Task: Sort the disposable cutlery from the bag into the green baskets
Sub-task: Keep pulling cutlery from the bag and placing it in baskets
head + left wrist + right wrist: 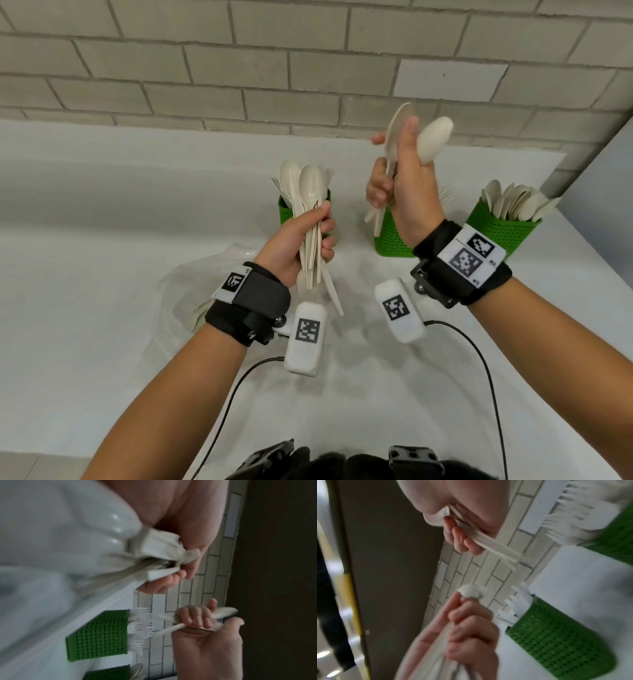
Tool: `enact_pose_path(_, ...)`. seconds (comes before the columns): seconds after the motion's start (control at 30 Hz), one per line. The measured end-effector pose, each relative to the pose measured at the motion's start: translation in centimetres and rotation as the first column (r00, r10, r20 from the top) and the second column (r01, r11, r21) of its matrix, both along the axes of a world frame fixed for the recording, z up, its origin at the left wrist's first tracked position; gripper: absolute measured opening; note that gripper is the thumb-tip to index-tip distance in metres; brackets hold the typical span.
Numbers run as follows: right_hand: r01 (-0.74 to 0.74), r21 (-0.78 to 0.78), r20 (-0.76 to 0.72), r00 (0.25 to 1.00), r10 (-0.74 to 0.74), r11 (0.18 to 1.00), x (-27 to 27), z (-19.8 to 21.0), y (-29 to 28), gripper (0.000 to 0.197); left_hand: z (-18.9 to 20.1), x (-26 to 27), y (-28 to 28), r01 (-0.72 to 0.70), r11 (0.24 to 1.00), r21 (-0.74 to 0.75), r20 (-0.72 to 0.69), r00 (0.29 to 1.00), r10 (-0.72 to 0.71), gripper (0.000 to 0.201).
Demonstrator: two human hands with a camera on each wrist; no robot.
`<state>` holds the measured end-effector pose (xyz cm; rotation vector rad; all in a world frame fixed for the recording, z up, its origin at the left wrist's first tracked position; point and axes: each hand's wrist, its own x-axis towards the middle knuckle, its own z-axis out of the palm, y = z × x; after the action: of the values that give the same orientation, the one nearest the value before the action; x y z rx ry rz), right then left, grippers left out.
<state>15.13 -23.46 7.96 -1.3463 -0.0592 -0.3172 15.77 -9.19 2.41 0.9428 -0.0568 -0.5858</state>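
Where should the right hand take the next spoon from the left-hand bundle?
Take it by the bowl end, from above. The left hand grips the spoon bundle round the handles, upright, with the bowls fanned out free above the fingers, so I judge only that end offers clearance. The right hand already holds spoons, so a thumb-and-fingertip pinch on one bowl edge probably suits best.

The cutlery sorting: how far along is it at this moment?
Done: the right basket is packed with spoons and the middle basket with forks. In hand: the left hand grips a spoon bundle; the right hand holds two spoons. Left: basketing these. The bag looks nearly flat.
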Motion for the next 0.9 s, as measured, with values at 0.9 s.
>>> enact_pose_path(0.9,0.069,0.187,-0.178,0.983,-0.036,0.980,-1.1,-2.1,-2.6,0.020,-0.5,-2.4,-1.5,0.065,0.995,0.070,0.111,0.991,-0.072,0.039)
